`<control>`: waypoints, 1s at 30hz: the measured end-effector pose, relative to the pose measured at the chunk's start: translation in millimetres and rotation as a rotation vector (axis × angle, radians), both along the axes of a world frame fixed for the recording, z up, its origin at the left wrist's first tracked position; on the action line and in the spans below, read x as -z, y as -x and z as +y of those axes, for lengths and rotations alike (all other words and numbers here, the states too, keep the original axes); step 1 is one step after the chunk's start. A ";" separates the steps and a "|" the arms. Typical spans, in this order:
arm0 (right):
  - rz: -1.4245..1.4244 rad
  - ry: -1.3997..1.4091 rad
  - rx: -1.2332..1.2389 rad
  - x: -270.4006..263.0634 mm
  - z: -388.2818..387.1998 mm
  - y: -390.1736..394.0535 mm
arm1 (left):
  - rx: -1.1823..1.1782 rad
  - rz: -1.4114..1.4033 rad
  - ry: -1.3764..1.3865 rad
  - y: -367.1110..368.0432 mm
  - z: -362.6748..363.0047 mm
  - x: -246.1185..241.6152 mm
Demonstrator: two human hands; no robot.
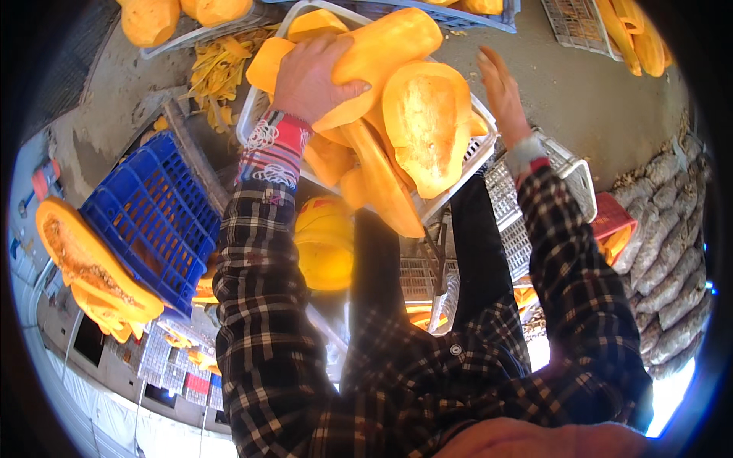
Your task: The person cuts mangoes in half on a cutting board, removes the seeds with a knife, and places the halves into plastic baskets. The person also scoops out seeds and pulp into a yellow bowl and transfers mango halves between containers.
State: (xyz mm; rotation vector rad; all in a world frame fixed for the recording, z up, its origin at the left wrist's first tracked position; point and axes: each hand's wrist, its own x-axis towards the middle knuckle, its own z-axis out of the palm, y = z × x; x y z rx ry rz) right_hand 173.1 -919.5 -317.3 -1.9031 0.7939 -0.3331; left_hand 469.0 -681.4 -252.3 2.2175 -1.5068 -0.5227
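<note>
My left hand (pixel 312 77) presses on a long peeled butternut-type squash (pixel 395 43), thumb spread along its near side and fingers over the top. It lies on a heap in a white plastic crate (pixel 487 143) before me. A halved squash (pixel 426 123) rests cut face up in the heap, its hollow scraped. A long squash piece (pixel 386 183) hangs over the crate's near rim towards my knees. My right hand (pixel 501 86) is in the air beyond the crate's right side, holding nothing, its fingers raised and the thumb side partly hidden.
A blue plastic crate (pixel 157 212) is at left beside a halved squash with seeds (pixel 86 252). Peelings (pixel 220 74) lie on the floor. A yellow bucket-like container (pixel 324 243) stands by my leg. White crates (pixel 544 172) and stacked filled sacks (pixel 667 257) are at right.
</note>
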 end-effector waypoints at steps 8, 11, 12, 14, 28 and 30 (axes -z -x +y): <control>0.097 -0.277 -0.214 -31.9 14.2 -138.8 | -0.211 -0.118 0.055 27.8 75.0 -8.8; 0.126 -0.406 -0.221 -48.2 41.2 -152.8 | -0.575 0.146 0.286 56.5 101.1 3.7; 0.155 -0.271 -0.322 -51.1 49.5 -157.4 | -0.655 0.158 0.284 66.3 106.4 9.1; 0.114 -0.090 -0.409 -53.6 63.9 -166.8 | -0.791 0.438 0.317 96.6 118.5 13.6; 0.330 0.044 0.310 -55.4 124.3 78.7 | -1.446 0.876 0.196 189.1 139.9 10.5; 0.376 -0.030 0.310 -45.3 148.9 115.7 | -1.432 0.924 0.191 193.7 136.4 10.2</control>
